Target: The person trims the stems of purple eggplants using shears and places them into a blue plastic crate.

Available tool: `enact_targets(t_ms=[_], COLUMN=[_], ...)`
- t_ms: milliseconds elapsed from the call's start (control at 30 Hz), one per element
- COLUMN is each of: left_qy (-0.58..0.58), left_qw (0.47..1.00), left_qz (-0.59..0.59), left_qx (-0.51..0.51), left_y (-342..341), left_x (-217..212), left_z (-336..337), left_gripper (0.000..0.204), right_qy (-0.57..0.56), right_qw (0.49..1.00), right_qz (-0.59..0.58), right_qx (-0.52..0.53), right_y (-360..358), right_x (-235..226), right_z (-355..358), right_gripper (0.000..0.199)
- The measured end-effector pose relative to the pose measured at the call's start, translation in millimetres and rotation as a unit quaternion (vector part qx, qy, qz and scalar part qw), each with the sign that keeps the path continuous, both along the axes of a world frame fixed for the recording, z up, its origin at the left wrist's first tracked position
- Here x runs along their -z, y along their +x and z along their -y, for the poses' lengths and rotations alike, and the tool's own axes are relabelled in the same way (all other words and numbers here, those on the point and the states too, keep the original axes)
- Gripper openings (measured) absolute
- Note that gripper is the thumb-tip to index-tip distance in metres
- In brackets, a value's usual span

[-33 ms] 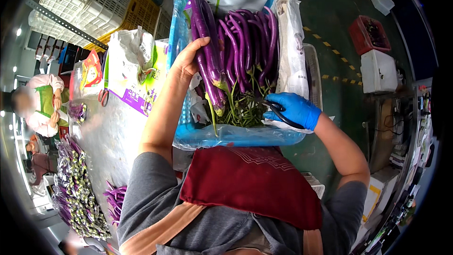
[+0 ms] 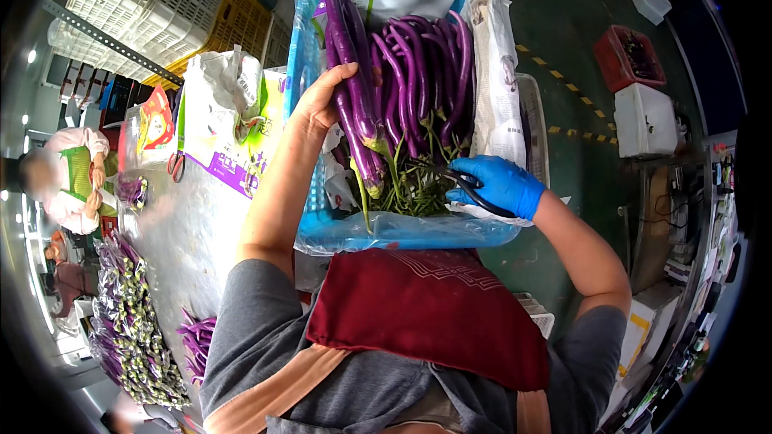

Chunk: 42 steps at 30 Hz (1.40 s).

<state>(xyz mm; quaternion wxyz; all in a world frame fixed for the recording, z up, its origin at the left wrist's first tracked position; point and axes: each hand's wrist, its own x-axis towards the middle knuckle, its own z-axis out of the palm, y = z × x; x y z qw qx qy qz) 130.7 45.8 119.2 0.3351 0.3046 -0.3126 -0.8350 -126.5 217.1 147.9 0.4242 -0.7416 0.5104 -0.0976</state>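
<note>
Left fingers (image 2: 344,71) around purple eggplant (image 2: 338,32), right gloved fingers (image 2: 473,166) around black-handled scissors (image 2: 495,209), lettered purple-green packaging (image 2: 227,165) at left.

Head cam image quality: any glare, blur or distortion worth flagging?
Head view: highlights on the glossy eggplants under the left hand, glare on the clear liner; head view: right hand fairly sharp, but the dark scissors blend into the green stems at the blades; head view: co-worker's head blurred; head view: fisheye bending and black toward the rim.
</note>
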Motion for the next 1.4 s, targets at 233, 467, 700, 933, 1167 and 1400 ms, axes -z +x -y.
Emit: enact_targets(t_ms=[233,467,700,933,1167,1400], left_qy=[-0.041,-0.118,-0.145,-0.134,-0.131,-0.129], left_qw=[0.996,0.979,0.956,0.959,0.961,0.960], left_qz=[0.080,0.141,0.223,0.205,0.194,0.173], left_qx=[0.023,-0.084,-0.121,-0.144,-0.147,-0.180], left_y=[-26,-36,-35,-51,-62,-46], left_x=[-1,-2,1,-4,14,10], left_z=[-7,-3,7,-1,-1,0], left_gripper=[0.037,0.033,0.031,0.033,0.043,0.037], right_qy=[-0.090,-0.076,0.041,0.045,0.003,0.012], right_qw=[0.992,0.994,0.998,0.989,0.983,0.990], right_qz=[-0.086,-0.073,0.013,-0.127,-0.155,-0.108], right_qx=[-0.038,0.010,-0.042,-0.064,-0.101,-0.094], right_y=[13,-3,2,14,32,34], right_x=[18,26,-17,-4,-5,-13], right_z=[23,15,14,32,41,30], right_gripper=[0.017,0.022,0.033,0.040,0.039,0.024])
